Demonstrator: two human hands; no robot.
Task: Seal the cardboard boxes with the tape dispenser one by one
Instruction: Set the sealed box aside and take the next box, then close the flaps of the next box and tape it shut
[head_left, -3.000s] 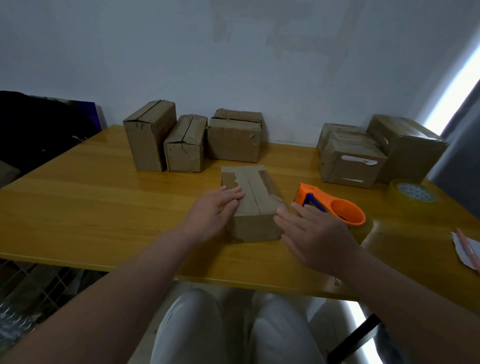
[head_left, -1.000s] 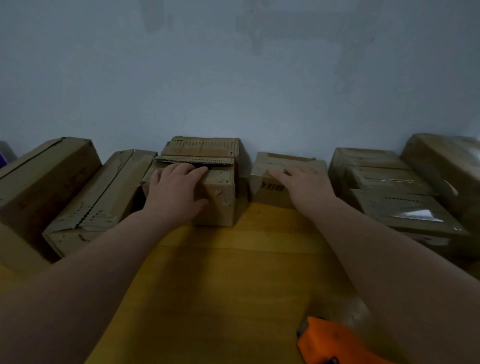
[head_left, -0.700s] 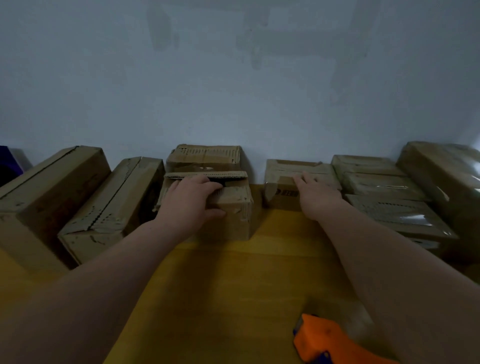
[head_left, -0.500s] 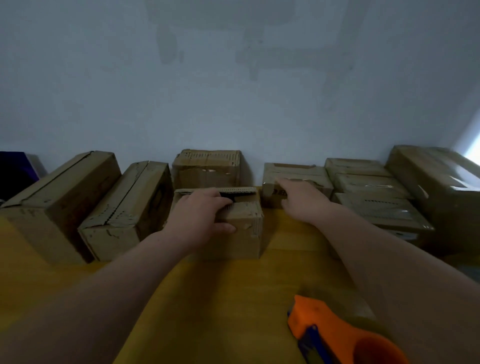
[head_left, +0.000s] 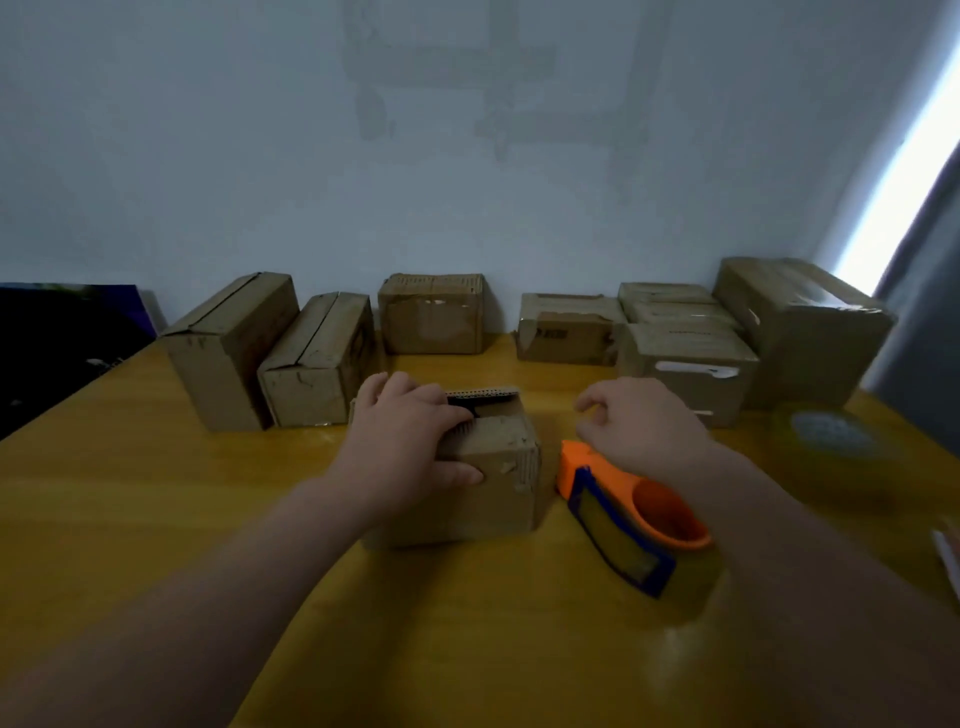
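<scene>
Left hand (head_left: 410, 441) grips cardboard box (head_left: 498, 483) at its gaping top flaps, right hand (head_left: 639, 421) loosely curled, empty, by tape dispenser (head_left: 634, 514)

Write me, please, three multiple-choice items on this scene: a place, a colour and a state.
1. Where is the tape dispenser? A. on the table, right of the box that the left hand grips; B. on top of that box; C. on the floor.
2. What colour is its body? A. green; B. orange; C. white.
3. How are that box's top flaps? A. taped flat; B. ajar, with a dark gap; C. torn off.
Answers: 1 A, it lies on the wood beside the box; 2 B, orange shell, blue frame; 3 B, a dark slit shows on top.
</scene>
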